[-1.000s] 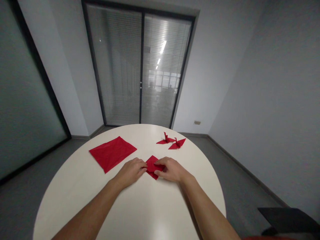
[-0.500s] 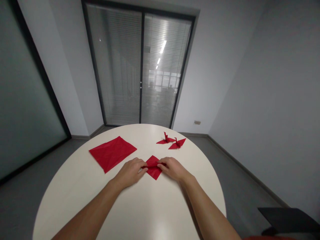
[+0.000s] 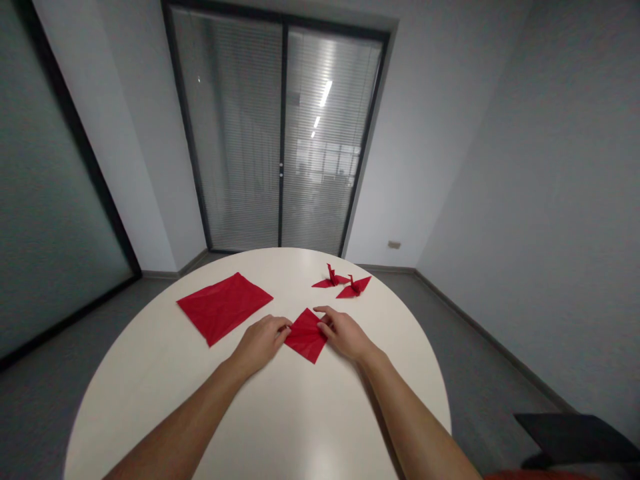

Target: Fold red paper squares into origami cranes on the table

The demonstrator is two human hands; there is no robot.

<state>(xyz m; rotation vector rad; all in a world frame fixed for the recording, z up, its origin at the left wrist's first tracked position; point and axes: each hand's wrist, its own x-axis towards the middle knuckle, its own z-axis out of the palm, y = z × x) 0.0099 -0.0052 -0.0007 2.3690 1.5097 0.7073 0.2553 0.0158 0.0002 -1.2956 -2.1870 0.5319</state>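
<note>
A small folded red paper square (image 3: 306, 335) lies flat on the round white table (image 3: 280, 413), one corner pointing toward me. My left hand (image 3: 261, 342) rests at its left corner, fingers curled with the tips pressing on the paper. My right hand (image 3: 343, 333) lies along its right edge with the fingers stretched out flat, touching the paper. Neither hand lifts the paper.
A larger unfolded red sheet (image 3: 225, 307) lies to the left. Two finished red paper cranes (image 3: 331, 279) (image 3: 355, 287) stand at the far right of the table. Glass doors with blinds (image 3: 280, 133) are behind. A dark object (image 3: 575, 437) sits low at the right.
My right hand has slid off the top of the folded paper to its right edge and its fingers have straightened. More of the red square now shows. My left hand has barely moved.
</note>
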